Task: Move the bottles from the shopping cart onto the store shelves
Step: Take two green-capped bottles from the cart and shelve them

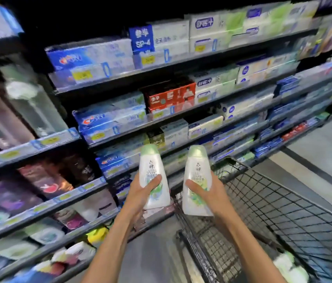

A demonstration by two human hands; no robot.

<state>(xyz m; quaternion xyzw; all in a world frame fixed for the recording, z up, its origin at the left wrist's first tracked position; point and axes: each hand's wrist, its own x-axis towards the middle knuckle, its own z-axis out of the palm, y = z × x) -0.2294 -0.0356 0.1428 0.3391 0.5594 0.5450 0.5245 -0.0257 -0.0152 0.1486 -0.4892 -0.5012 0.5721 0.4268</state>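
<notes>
- The left hand (140, 194) grips a white plastic bottle with a pale green cap (153, 176), thumb across the printed front label and fingers curled behind it.
- The right hand (206, 192) grips a second white plastic bottle with a pale green cap (196, 180) in the same way, thumb lying over the lower part of the label.
- Both bottles stand upright, caps up, side by side but apart, raised in front of the shelves and above the near left corner of the cart.
- The black wire-mesh shopping cart (273, 205) sits to the lower right on the grey floor (324, 152); its basket runs away toward the right.
- At the bottom right edge, inside the cart, lies a blurred white and green shape (287, 266), too smeared to tell what it is.
- The dark metal store shelves (173, 116) fill the upper and left part of the view, tiered, with yellow price tags (97, 135) along their front rails.
- Blue and white toothpaste boxes (108, 119) lie stacked on the middle tiers, and a red box (169, 97) sits among them.
- On the left bay, dark purple and pink packages (44, 180) stand on the lower tiers, heavily blurred.
- Both forearms reach up from the bottom edge, bare to the elbow.
</notes>
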